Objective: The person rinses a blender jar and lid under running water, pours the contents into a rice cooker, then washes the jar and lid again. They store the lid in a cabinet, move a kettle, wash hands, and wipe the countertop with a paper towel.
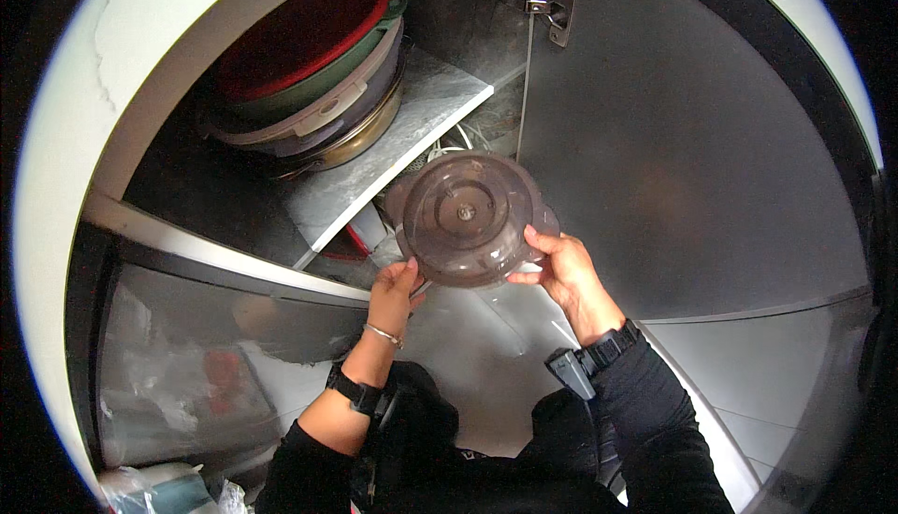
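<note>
Between my two hands is a round, translucent brownish plastic lid or shallow bowl (466,216) with tabs at its sides. My left hand (396,286) pinches its near left rim between thumb and fingers. On the near right side, my right hand (561,265) grips the tab, thumb on top and fingers below. The piece is in front of the open cabinet, just past the edge of a marble-patterned shelf (393,163). It hides part of the lower compartment behind it.
Stacked basins stand on the shelf: a red one (309,37), a green one and a greyish one (337,107) over a metal pan (372,132). White cables (459,136) lie below. A dark hinged door (687,163) stands open at right. Plastic bags (161,489) lie lower left.
</note>
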Available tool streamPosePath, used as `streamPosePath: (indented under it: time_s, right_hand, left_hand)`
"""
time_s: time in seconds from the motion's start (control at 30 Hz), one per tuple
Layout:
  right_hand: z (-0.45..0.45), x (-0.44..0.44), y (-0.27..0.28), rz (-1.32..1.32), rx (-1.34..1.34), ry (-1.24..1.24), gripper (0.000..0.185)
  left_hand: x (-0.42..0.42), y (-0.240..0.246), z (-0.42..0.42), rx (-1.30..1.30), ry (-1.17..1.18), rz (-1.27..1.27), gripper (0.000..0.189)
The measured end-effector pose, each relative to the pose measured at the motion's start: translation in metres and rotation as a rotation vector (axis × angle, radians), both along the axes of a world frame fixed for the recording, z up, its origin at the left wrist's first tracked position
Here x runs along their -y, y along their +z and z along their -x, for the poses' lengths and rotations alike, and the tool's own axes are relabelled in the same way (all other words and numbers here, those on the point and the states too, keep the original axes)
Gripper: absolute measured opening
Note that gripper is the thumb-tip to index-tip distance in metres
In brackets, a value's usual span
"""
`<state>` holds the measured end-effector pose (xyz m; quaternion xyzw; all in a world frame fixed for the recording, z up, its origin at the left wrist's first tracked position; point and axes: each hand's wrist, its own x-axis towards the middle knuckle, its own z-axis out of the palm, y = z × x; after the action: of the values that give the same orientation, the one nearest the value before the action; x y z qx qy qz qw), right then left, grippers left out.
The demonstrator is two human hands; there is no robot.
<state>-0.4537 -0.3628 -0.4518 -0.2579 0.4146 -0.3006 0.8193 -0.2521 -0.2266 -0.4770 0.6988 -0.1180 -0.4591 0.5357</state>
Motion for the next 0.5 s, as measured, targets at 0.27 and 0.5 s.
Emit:
streamPosePath:
  time_s: [0.27,0.5]
  right_hand:
    - [-0.028,0.014,-0.01,0.034,-0.033,-0.064,0.035]
    - [-0.004,0.001,0.014,0.054,0.02,-0.189,0.033]
  left_hand:
    - [0.008,-0.064,0.001,1.074,-0.629,-0.222,0.051]
    - [0.067,-0.13,-0.012,1.283,-0.817,-0.697,0.057]
